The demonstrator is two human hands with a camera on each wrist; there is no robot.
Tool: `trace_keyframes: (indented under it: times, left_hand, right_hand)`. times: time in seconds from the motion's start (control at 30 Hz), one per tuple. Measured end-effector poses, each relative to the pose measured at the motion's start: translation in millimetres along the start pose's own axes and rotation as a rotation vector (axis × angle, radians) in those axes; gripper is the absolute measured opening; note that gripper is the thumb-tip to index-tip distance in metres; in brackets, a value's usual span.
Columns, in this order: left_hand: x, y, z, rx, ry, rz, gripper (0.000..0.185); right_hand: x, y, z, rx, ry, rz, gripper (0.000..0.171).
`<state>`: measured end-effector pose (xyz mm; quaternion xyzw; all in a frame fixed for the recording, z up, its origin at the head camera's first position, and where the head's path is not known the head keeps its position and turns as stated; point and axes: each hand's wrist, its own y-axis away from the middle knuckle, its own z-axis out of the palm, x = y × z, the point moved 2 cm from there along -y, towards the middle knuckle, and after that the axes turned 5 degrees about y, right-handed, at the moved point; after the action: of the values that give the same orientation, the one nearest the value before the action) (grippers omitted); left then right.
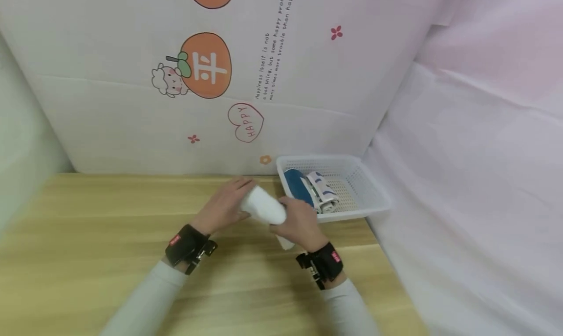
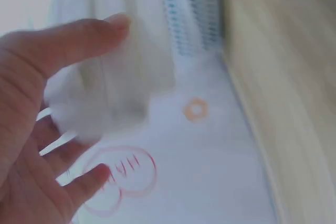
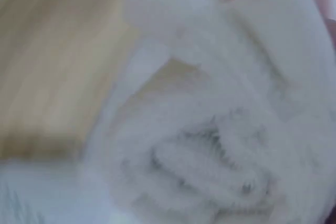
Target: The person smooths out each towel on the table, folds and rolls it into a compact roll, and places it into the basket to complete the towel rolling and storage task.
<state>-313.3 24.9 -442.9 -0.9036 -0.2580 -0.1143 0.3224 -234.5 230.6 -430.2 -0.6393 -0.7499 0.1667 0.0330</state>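
Around rolled white towel [image 1: 264,206], both hands.

Seen from above: a rolled white towel [image 1: 264,206] held over the wooden surface [image 1: 110,238] between two hands. Left hand [image 1: 224,205] curled round the roll's far end, right hand [image 1: 301,222] wrapped over its near end, a loose flap of cloth hanging below. Black straps on both wrists, pale sleeves behind. Just right of the hands, a white plastic basket [image 1: 369,189] at the surface's back corner, holding a blue rolled cloth [image 1: 295,185] and, touching it, a white patterned roll [image 1: 324,193]. Behind, a white board [image 1: 132,125] printed with orange fruit, a lamb, a "HAPPY" heart. Pale pink sheet [image 1: 475,179] draped at right.
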Motion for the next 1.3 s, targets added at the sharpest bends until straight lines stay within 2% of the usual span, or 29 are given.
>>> trace_keyframes:
  times: [0.1, 0.27, 0.37, 0.53, 0.7, 0.87, 0.97, 1.1, 1.3]
  left_hand:
    - [0.7, -20.7, 7.0, -0.034, 0.012, -0.016, 0.086]
    - [1.8, -48.2, 41.0, -0.162, 0.051, 0.056, 0.060]
    - [4.4, -56.3, 59.3, -0.222, 0.083, 0.099, 0.044]
    - [7.5, -59.8, 72.6, -0.281, 0.145, 0.070, 0.029]
    - [4.9, -61.0, 72.3, -0.258, 0.172, 0.007, 0.017]
    - [9.2, -63.2, 81.3, -0.277, 0.217, -0.063, 0.014]
    - [18.6, -69.5, 90.6, -0.288, 0.254, -0.091, 0.014]
    - [28.6, -77.3, 99.4, -0.298, 0.279, -0.096, 0.013]
    - [32.6, -83.4, 102.8, -0.292, 0.281, -0.047, 0.013]
  right_hand:
    - [32, 3, -29, -0.017, -0.005, 0.131, 0.061]
    - [100, 6, -61, -0.060, -0.082, 0.297, 0.062]
    - [136, 0, -70, -0.102, -0.127, 0.358, 0.064]
    - [180, -24, -79, -0.193, -0.142, 0.445, 0.064]
    - [212, -61, -73, -0.283, -0.142, 0.514, 0.062]
    - [254, -89, -44, -0.353, -0.094, 0.549, 0.067]
    - [273, -92, -35, -0.412, -0.066, 0.553, 0.071]
    - [284, -89, -30, -0.502, -0.051, 0.556, 0.082]
    - [297, -86, -20, -0.570, -0.051, 0.572, 0.068]
